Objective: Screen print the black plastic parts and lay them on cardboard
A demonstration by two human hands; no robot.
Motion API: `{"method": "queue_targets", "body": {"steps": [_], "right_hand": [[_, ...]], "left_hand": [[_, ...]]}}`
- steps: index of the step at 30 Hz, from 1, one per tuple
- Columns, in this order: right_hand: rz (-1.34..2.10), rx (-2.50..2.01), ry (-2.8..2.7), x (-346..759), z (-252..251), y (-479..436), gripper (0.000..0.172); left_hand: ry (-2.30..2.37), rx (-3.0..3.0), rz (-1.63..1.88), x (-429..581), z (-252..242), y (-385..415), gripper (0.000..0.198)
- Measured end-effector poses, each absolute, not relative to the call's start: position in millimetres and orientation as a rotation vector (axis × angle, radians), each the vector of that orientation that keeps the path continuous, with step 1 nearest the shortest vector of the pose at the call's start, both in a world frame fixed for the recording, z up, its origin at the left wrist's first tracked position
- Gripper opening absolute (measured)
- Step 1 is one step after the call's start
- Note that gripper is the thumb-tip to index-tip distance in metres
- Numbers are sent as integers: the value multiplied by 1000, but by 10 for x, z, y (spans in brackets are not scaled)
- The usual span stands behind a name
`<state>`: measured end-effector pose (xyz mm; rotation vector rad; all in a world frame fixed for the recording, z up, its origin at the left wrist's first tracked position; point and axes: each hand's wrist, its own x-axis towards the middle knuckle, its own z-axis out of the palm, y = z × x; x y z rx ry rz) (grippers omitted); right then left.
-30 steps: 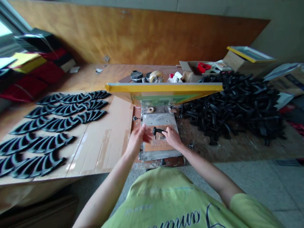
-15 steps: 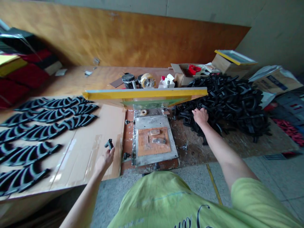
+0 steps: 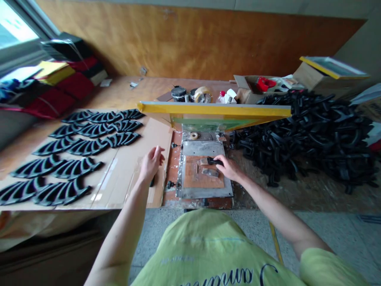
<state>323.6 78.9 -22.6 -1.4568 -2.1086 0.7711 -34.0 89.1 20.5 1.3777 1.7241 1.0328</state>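
Observation:
My right hand [image 3: 228, 169] grips a small curved black plastic part [image 3: 214, 161] above the wooden block fixture on the metal plate [image 3: 204, 147]. A brown board [image 3: 190, 178] on that plate carries small blocks, one of them grey [image 3: 210, 172]. My left hand [image 3: 152, 163] hovers over the cardboard's right side, its fingers loosely bent and apart, with nothing seen in them. Partly hidden behind that wrist, another black part [image 3: 152, 182] lies on the cardboard [image 3: 119, 171]. Beyond the plate, a yellow-edged screen frame [image 3: 214, 108] stands raised.
Rows of overlapping black parts [image 3: 77, 169] cover the cardboard's left. A large heap of black parts [image 3: 312, 139] lies to the right. Behind the frame are a black-lidded jar [image 3: 178, 93], tape rolls [image 3: 203, 95], a red-capped bottle [image 3: 222, 97] and a carton [image 3: 245, 89].
My right hand has come from the heap to the plate with a black part. My left hand has let go of its part, which now lies on the cardboard. The view has shifted left.

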Motion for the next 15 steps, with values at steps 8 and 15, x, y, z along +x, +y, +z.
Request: {"method": "queue_targets", "body": {"steps": [8, 15], "right_hand": [[534, -1474, -2681, 2801, -329, 754, 46], [141, -1581, -2910, 2794, -310, 679, 61]], "left_hand": [[1116, 1219, 1670, 303, 1192, 1282, 38], [1212, 1251, 1587, 272, 1071, 1186, 45]]}}
